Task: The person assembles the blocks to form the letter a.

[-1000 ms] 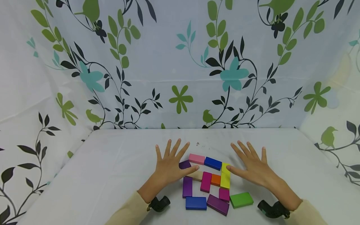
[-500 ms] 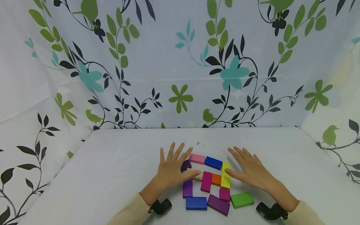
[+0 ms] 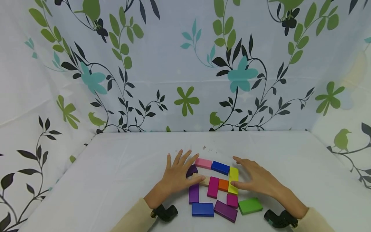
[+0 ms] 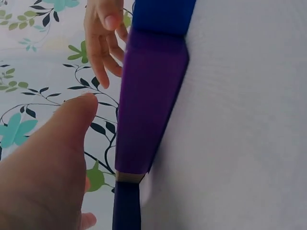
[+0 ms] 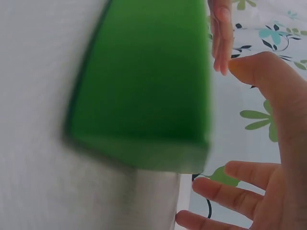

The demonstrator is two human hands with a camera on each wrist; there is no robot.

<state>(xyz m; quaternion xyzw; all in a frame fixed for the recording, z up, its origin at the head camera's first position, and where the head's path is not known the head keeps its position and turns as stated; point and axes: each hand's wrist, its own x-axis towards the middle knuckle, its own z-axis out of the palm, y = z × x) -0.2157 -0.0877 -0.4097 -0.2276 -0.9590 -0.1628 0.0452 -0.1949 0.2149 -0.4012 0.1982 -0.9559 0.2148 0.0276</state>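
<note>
Fingers spread, my left hand point(image 3: 177, 175) hovers over the left side of a ring of coloured blocks, its thumb overlapping a tan block point(image 3: 205, 181) in the head view. Partly behind it are a dark purple block point(image 3: 191, 170) and a purple block point(image 3: 194, 194), also large in the left wrist view. My right hand point(image 3: 259, 178) is at the right side, holding nothing, thumb tip over a yellow block point(image 3: 233, 175). A green block point(image 3: 250, 206) lies below that hand and fills much of the right wrist view.
Pink point(image 3: 203, 163) and blue point(image 3: 220, 168) blocks form the far side. Magenta point(image 3: 213, 187) and orange point(image 3: 223, 185) blocks lie inside. Another blue block point(image 3: 203, 209) and a plum block point(image 3: 225, 211) line the near side. A patterned curtain point(image 3: 185, 64) hangs behind the white table point(image 3: 116, 170).
My right hand has turned inward, its spread fingers drawing together and its thumb moving left over the yellow block. The left hand has shifted slightly right and nearer. The blocks keep their arrangement.
</note>
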